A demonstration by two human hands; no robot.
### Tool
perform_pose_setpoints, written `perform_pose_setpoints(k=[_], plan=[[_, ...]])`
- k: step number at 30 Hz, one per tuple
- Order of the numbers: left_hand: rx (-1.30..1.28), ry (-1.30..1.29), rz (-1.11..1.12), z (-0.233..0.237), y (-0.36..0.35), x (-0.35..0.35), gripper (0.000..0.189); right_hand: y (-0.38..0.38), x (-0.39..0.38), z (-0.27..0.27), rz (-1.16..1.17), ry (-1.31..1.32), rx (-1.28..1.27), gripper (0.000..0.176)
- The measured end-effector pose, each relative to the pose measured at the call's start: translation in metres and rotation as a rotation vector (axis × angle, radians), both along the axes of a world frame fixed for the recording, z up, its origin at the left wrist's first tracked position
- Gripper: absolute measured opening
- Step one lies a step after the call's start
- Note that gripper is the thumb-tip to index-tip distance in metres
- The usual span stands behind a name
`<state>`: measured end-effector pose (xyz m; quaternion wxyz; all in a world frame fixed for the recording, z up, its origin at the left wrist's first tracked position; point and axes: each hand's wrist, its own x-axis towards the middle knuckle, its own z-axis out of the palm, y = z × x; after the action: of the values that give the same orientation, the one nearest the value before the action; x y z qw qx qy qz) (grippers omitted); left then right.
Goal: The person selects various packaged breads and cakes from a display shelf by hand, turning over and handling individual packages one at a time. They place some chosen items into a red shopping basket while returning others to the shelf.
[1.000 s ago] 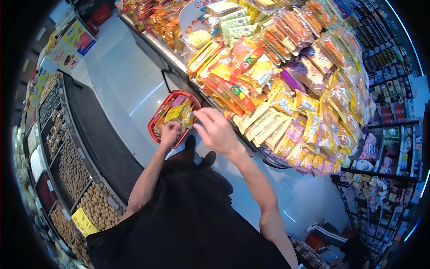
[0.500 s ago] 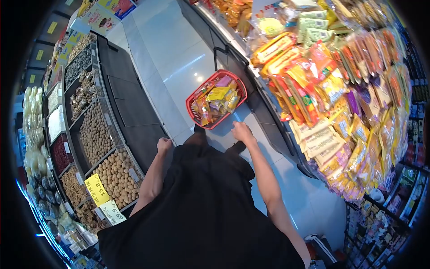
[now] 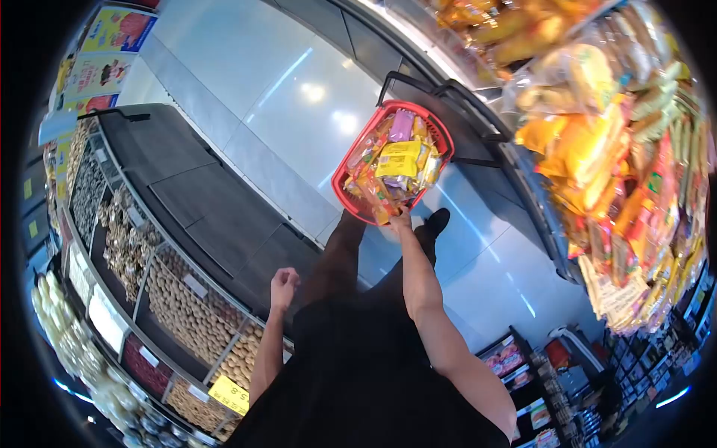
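A red basket [image 3: 348, 196] filled with wrapped snacks sits near the upper middle of the head view, its black handle tipped to the far side. On top of the snacks lie a yellow packet [image 3: 399, 159] and a purple packet [image 3: 402, 125]. My right hand [image 3: 401, 219] is at the near rim of the basket with its fingers curled in; the fingertips are partly hidden. Nothing is held in my left hand [image 3: 284, 285], which hangs beside the dark shelf base with its fingers loosely bent and slightly apart.
On the left, a bin shelf [image 3: 168, 240] carries dried goods, with a yellow price sign [image 3: 229, 394]. Bagged snacks [image 3: 597, 149] are piled on the right stand, whose dark edge borders the aisle. My shoe [image 3: 436, 222] rests on the tiled floor [image 3: 287, 97] beside the basket.
The view has shifted, and the basket appears larger and further right. My right hand has come up against its near rim. My left hand sits lower in view, its fingers looser than before.
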<state>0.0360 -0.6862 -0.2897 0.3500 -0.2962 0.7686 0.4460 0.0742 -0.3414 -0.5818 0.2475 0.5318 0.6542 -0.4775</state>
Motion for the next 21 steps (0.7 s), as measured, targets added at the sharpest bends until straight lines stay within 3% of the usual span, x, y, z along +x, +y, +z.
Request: perform_pose_setpoints(k=[1,2,5,6,7,8,9,10,11,13,15,17,19,21], plan=[[0.026,-0.009,0.06,0.004,-0.003,-0.005,0.01,-0.013,0.002,-0.017,-0.307,0.027,-0.05,0.046],[0.02,-0.019,0.049,0.003,-0.009,-0.008,0.01,-0.011,-0.029,0.038,-0.515,-0.113,-0.217,0.046],[-0.028,-0.085,0.11,0.005,-0.031,-0.006,0.01,-0.026,-0.018,-0.016,-0.529,-0.19,-0.258,0.047],[-0.02,-0.104,0.097,0.003,-0.036,-0.005,0.01,-0.037,-0.014,-0.012,-0.463,-0.095,0.043,0.025],[-0.003,-0.113,0.083,-0.002,-0.039,-0.007,0.011,-0.033,-0.012,-0.007,-0.472,-0.098,0.053,0.025],[0.008,-0.114,0.076,-0.006,-0.04,-0.012,0.011,-0.025,-0.011,0.0,-0.005,-0.014,0.181,0.014],[0.031,-0.124,0.064,-0.01,-0.042,-0.015,0.011,-0.021,-0.008,0.003,0.467,0.066,0.301,0.013],[0.055,-0.13,0.052,-0.014,-0.043,-0.021,0.012,-0.011,-0.034,0.035,0.498,-0.061,0.083,0.022],[0.069,-0.12,0.046,-0.019,-0.039,-0.03,0.012,-0.01,-0.049,0.062,0.491,-0.054,0.1,0.022],[0.109,-0.083,0.046,-0.024,-0.027,-0.046,0.014,-0.018,-0.058,0.108,0.599,0.247,0.264,0.013],[0.156,-0.112,0.033,-0.023,-0.003,-0.066,0.02,-0.011,-0.058,0.138,0.615,0.617,0.203,0.019],[0.233,-0.148,-0.025,-0.019,0.038,-0.087,0.027,-0.003,-0.06,0.201,0.353,0.73,-0.167,0.015],[0.436,-0.358,0.088,0.003,0.083,-0.105,0.044,0.01,-0.055,0.274,0.179,0.656,-0.383,0.013],[0.652,-0.461,0.069,0.054,0.137,-0.122,0.059,0.034,-0.053,0.37,0.287,0.674,-0.304,0.012]])
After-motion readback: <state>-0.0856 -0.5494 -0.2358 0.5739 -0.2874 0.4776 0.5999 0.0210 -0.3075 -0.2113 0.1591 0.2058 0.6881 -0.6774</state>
